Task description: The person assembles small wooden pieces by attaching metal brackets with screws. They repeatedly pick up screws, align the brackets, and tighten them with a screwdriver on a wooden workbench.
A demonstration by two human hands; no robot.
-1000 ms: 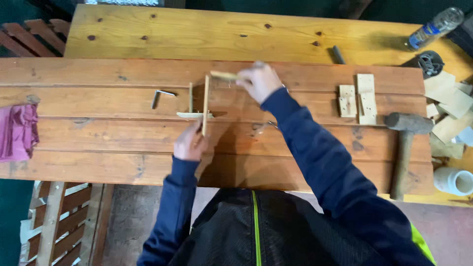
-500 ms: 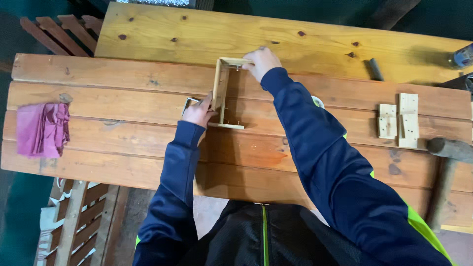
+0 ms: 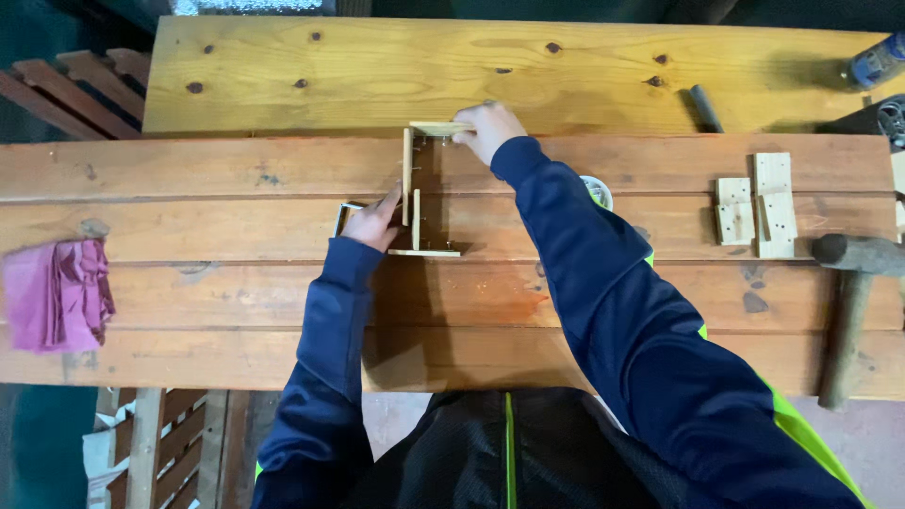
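A small frame of thin pale wooden slats (image 3: 412, 188) stands on the reddish plank bench (image 3: 207, 292). My right hand (image 3: 486, 129) grips the top slat (image 3: 436, 127) at the frame's far end. On the left side, my left hand (image 3: 374, 221) presses against the upright slat, fingers resting on it. A short crosspiece (image 3: 425, 253) lies at the near end of the frame. A small metal bracket (image 3: 342, 215) peeks out just left of my left hand.
A pink cloth (image 3: 57, 292) lies at the bench's left end. Small wooden blocks (image 3: 759, 207) and a hammer (image 3: 853, 287) sit at the right. A roll of tape (image 3: 597, 190) shows beside my right sleeve. A yellow pine board (image 3: 377, 71) lies behind.
The view has shifted, so the frame sits a little lower and left of where it was. Both hands stay on the wooden frame, the right still at its far end.
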